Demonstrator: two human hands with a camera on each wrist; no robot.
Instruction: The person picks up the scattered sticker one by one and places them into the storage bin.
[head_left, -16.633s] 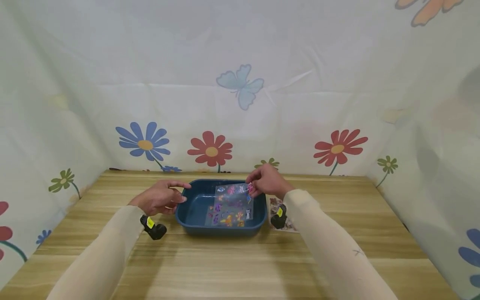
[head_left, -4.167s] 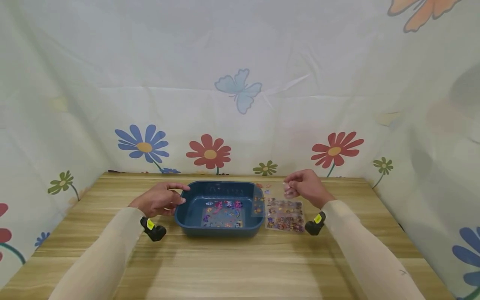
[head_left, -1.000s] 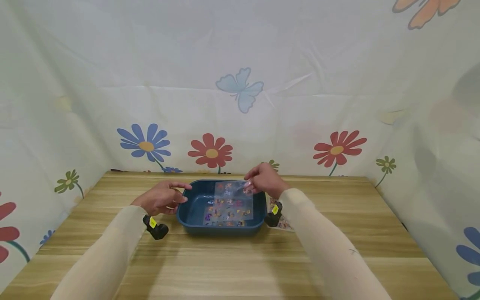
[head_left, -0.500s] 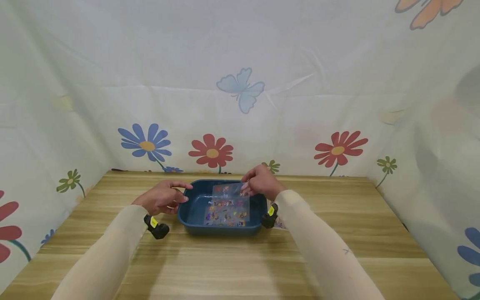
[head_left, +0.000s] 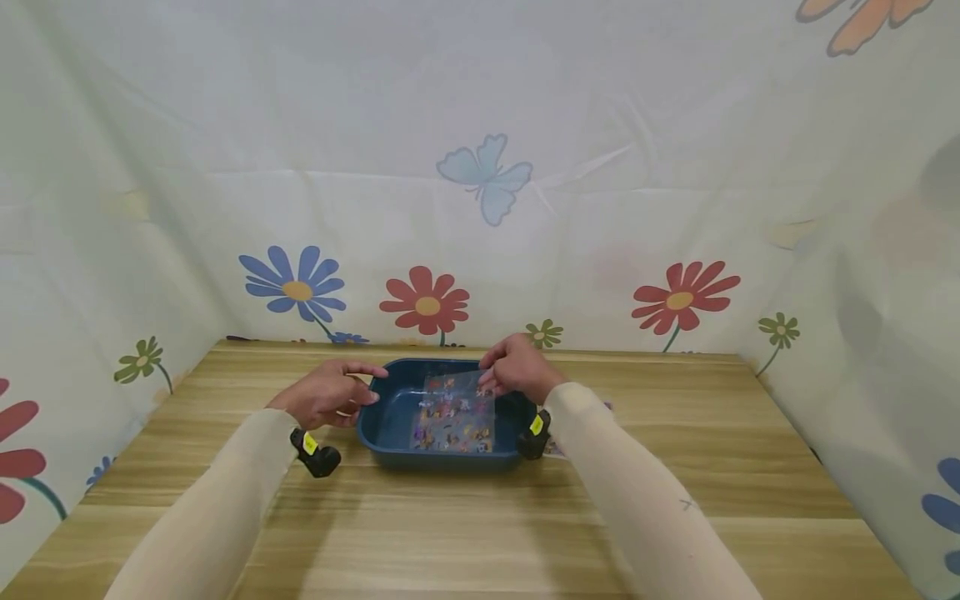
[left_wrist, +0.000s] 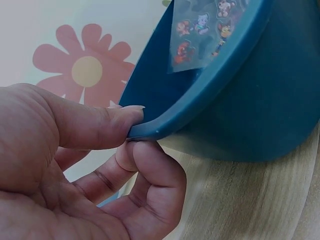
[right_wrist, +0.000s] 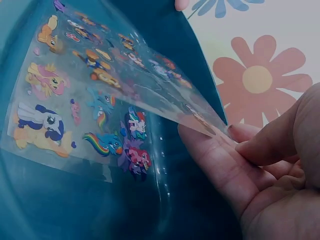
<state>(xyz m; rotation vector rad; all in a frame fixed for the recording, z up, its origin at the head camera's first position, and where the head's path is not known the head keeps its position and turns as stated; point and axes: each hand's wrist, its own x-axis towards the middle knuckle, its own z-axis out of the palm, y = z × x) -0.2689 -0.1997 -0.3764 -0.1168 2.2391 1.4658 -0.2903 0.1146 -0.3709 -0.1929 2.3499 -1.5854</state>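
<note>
A dark blue plastic basin (head_left: 442, 461) stands on the table. My left hand (head_left: 326, 396) pinches its left rim (left_wrist: 170, 125), thumb above and curled fingers below. My right hand (head_left: 520, 368) pinches the corner of a clear sticker sheet (right_wrist: 175, 105) between thumb and fingers. That sheet slopes down into the basin from the fingertips, printed with small cartoon characters. Under it, pony stickers (right_wrist: 45, 122) show on clear sheet lying on the basin floor. How many sheets lie there cannot be told.
Right of the basin, more sticker sheets (head_left: 555, 452) lie on the wooden table (head_left: 420, 533), mostly hidden by my right wrist and sleeve. A flower-printed cloth (head_left: 360, 208) hangs behind and at both sides.
Since 4.2 s ago, my right hand has moved left from the sheets on the table, bringing a sheet over the basin. In the last second it has lowered slightly. My left hand stays.
</note>
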